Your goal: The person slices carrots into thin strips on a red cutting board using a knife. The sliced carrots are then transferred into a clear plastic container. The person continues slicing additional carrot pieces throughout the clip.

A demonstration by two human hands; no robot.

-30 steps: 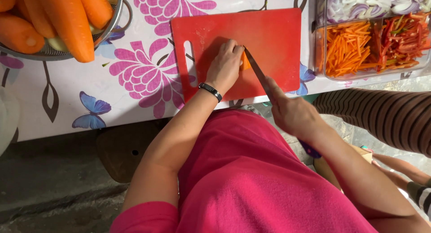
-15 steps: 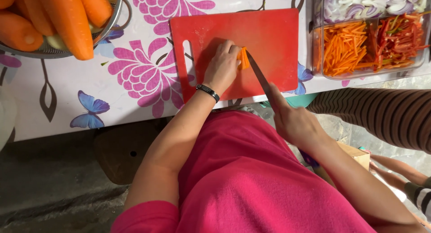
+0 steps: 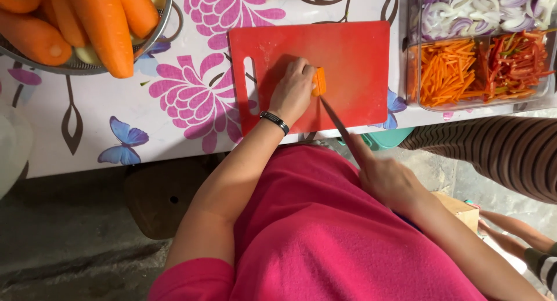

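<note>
Red plastic board (image 3: 348, 63): lying flat on the floral-clothed worktop (image 3: 174, 104).
Carrot piece (image 3: 319, 82): short, orange, sitting mid-board.
Left hand (image 3: 293, 92): curling closed over the carrot piece, pinning it.
Right hand (image 3: 389, 182): gripping a knife (image 3: 336, 122), blade tip touching the carrot piece.
Metal colander (image 3: 87, 63): holding whole smooth carrots (image 3: 98, 22).

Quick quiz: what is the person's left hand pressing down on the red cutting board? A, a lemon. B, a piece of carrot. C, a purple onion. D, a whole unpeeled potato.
B: the left hand pins a small orange carrot piece on the red cutting board, while the right hand holds the knife beside it.
</note>
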